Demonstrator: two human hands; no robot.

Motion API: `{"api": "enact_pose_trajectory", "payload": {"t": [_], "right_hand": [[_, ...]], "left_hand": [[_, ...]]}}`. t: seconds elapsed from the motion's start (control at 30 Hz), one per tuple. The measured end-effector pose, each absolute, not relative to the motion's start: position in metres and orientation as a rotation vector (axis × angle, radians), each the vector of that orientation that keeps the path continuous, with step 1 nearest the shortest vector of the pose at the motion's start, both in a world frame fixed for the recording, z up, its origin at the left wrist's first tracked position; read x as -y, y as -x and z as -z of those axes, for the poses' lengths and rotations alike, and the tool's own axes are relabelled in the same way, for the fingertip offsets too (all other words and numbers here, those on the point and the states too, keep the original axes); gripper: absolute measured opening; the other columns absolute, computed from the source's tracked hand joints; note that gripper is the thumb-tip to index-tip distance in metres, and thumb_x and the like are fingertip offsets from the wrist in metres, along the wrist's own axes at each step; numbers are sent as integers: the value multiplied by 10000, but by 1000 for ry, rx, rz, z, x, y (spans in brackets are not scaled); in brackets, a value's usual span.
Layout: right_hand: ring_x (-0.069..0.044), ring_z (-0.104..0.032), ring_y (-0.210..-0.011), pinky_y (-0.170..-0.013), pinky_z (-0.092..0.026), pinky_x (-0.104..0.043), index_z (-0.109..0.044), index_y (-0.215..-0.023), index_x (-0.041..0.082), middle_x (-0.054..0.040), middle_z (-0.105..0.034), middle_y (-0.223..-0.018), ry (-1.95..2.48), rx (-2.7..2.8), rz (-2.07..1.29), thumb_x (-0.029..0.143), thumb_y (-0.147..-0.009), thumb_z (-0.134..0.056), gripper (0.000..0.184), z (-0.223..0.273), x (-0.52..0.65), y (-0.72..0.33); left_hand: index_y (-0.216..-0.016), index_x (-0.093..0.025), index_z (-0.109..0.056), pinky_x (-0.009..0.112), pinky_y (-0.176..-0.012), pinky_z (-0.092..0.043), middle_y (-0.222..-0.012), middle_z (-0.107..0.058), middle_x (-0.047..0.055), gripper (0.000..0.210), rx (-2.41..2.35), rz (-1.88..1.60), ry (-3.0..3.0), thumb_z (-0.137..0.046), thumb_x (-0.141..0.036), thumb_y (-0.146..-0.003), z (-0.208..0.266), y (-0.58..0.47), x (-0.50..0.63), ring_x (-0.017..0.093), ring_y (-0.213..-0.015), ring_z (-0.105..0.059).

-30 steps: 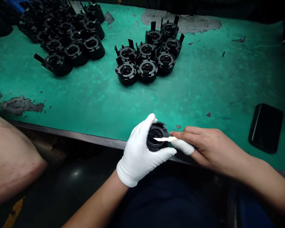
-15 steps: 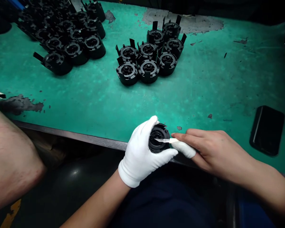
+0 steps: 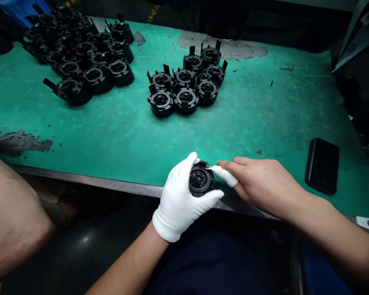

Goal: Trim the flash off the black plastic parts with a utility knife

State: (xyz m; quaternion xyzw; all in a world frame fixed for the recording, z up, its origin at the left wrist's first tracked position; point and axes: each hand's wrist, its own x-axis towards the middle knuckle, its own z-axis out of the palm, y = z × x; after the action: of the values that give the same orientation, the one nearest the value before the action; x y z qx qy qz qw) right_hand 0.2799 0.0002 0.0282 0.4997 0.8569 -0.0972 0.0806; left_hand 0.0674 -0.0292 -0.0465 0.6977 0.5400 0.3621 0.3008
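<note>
In a white glove, my left hand (image 3: 180,198) wraps round a round black plastic housing (image 3: 200,180) at the table's front edge, its ringed face turned up. My right hand (image 3: 249,174), bare but for a white cover on the thumb, pinches a small craft knife (image 3: 214,167). The blade lies at the housing's far rim, by an upright tab; whether it touches cannot be made out. Farther back stands a small group of similar black housings (image 3: 186,96) with upright tabs.
A larger cluster of black housings (image 3: 94,76) fills the left back of the green table (image 3: 110,131), near a blue crate (image 3: 24,9). A black phone-like object (image 3: 322,166) lies at right. Another person's arm (image 3: 15,217) rests at the left edge.
The knife tip has moved from the middle of the housing's face to its far rim. My left hand keeps its hold. The camera view has shifted slightly.
</note>
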Motion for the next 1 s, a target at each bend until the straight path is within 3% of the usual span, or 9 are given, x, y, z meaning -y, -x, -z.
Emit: {"api": "enact_pose_trajectory", "payload": {"t": [0.1,0.27,0.53,0.7,0.83,1.0], "right_hand": [[-232,-731,-872,-636,-473,-310,-620,-1252,266,-35,-762,-1042,-1529,-2611,633,174,-935,-456,368,-27,6,-287],[-215,-723,-823,-686,-523,-306,-616,-1158,253,-36,-764,-997,-1497,-2558,992,135,-927,-471,297,-18,20,-292],[-196,-714,-883,-722,-512,-287,-620,-1155,239,-46,-752,-1050,-1478,-2610,1116,137,-954,-448,283,-6,21,-293],[-203,-706,-907,-744,-499,-291,-598,-1123,237,-41,-734,-1033,-1440,-2588,1177,90,-897,-447,309,0,24,-293],[-218,-701,-846,-702,-488,-302,-607,-1032,223,-37,-713,-927,-1345,-2499,1109,79,-867,-434,279,-3,20,-289],[-212,-707,-833,-707,-486,-284,-623,-1086,227,-50,-733,-953,-1290,-2561,961,105,-881,-456,291,-18,10,-290]], "left_hand": [[-1466,-185,-366,508,-1110,-481,-1368,-587,161,997,-1421,-962,-1855,-817,-617,-689,47,-67,29,329,-1284,-580],[-1468,-184,-360,505,-1120,-472,-1381,-575,166,1000,-1405,-980,-1877,-811,-625,-693,46,-67,29,323,-1297,-569],[-1458,-183,-375,497,-1125,-472,-1379,-575,170,957,-1371,-1027,-1920,-807,-605,-716,48,-66,28,316,-1293,-573],[-1457,-181,-381,487,-1124,-477,-1381,-575,166,954,-1381,-1023,-1937,-816,-588,-713,50,-66,29,315,-1287,-577],[-1464,-181,-374,492,-1131,-469,-1407,-553,173,954,-1370,-979,-1942,-812,-586,-720,47,-65,27,320,-1310,-558],[-1463,-172,-376,495,-1129,-470,-1401,-556,178,942,-1365,-948,-1943,-796,-594,-734,45,-64,26,322,-1311,-558]]}}
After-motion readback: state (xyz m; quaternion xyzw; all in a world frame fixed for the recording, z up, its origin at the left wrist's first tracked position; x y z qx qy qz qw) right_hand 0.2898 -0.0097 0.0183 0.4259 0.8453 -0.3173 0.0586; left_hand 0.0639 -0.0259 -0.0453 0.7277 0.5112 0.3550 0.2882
